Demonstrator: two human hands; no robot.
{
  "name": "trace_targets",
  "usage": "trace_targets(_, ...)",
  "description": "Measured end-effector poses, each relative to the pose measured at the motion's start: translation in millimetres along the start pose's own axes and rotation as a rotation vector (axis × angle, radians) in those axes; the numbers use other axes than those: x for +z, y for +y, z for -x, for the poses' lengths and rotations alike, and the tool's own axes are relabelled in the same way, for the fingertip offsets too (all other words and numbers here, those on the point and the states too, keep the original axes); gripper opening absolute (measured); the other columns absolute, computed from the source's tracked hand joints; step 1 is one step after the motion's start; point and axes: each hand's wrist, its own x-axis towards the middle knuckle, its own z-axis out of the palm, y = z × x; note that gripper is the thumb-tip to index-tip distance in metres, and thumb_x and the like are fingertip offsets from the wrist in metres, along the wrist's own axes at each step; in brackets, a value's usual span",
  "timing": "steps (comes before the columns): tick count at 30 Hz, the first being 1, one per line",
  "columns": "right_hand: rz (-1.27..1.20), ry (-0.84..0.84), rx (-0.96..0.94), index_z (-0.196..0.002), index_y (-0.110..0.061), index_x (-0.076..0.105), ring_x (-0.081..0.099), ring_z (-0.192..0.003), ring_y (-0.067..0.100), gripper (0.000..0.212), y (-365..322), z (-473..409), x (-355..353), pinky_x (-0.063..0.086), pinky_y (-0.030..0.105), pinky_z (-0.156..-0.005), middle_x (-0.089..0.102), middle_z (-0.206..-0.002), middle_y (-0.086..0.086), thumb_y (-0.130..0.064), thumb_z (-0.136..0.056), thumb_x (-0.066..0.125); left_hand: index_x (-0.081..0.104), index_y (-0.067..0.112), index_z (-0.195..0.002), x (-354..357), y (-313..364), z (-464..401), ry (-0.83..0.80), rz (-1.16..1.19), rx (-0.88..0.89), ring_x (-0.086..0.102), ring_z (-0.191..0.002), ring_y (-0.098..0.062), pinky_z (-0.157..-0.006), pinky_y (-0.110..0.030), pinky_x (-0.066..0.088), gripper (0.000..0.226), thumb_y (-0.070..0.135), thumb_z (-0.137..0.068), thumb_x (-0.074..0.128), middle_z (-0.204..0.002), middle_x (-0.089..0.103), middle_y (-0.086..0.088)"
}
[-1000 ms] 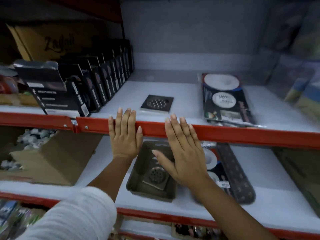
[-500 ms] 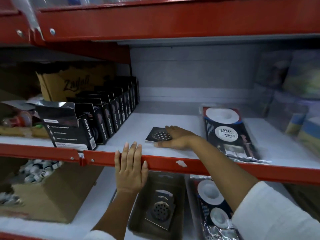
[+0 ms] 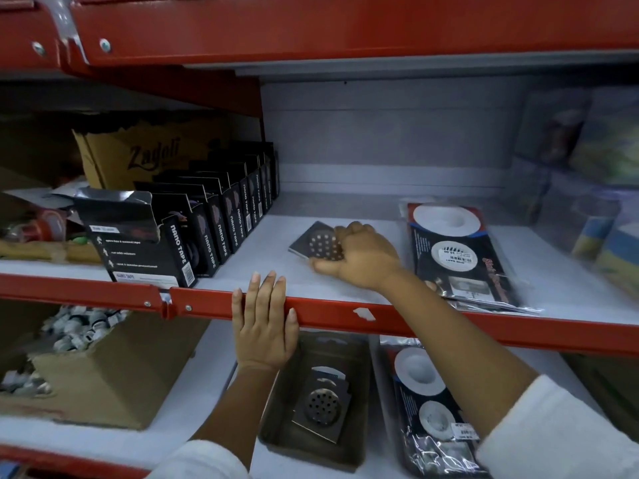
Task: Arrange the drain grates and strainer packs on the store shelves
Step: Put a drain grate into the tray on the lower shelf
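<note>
A square metal drain grate is tilted up off the white middle shelf, and my right hand is closed on its right edge. My left hand rests flat with its fingers over the red shelf rail. Strainer packs in black and white plastic lie on the same shelf, to the right of my right hand. On the lower shelf a brown tray holds more drain grates, with another stack of strainer packs beside it.
A row of black nano tape boxes stands at the left of the middle shelf, in front of a brown carton. A cardboard box of white fittings sits lower left. Blurred packages fill the right side. A red beam runs overhead.
My right hand went from the rail up onto the middle shelf, closed on the drain grate and tipped it up. The view rose and moved closer. My left hand stayed on the rail.
</note>
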Motion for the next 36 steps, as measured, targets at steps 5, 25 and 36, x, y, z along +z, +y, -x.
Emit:
trace_targets(5,-0.023,0.387,-0.061,-0.139,-0.011,0.042,0.048,-0.118,0.024,0.09,-16.7,68.4,-11.4,0.041,0.035,-0.096,0.052,-0.131,0.008,-0.075,-0.075,0.046,0.043,0.007,-0.132,0.8,0.5,-1.1,0.004,-0.012,0.002,0.029,-0.137,-0.026,-0.119,-0.042,0.008,0.05,0.035,-0.097,0.022,-0.133,0.055,-0.015)
trace_targets(25,0.007,-0.327,0.037,-0.144,-0.012,0.035,0.04,-0.127,0.029,0.099,11.4,151.1,218.9,0.033,0.038,-0.107,0.042,-0.142,0.01,-0.076,-0.07,0.047,0.042,0.008,-0.133,5.2,-1.5,3.4,0.043,-0.009,0.021,0.026,-0.139,-0.026,-0.119,-0.043,0.008,0.048,0.035,-0.097,0.024,-0.137,0.046,-0.009)
trace_targets(36,0.059,-0.451,0.086,-0.143,-0.013,0.032,0.038,-0.131,0.029,0.097,8.5,117.9,257.8,0.033,0.041,-0.108,0.041,-0.144,0.012,-0.07,-0.07,0.06,0.041,0.011,-0.131,10.5,-3.0,5.0,0.055,-0.026,0.025,0.022,-0.139,-0.022,-0.119,-0.041,0.007,0.049,0.038,-0.096,0.019,-0.136,0.041,-0.005)
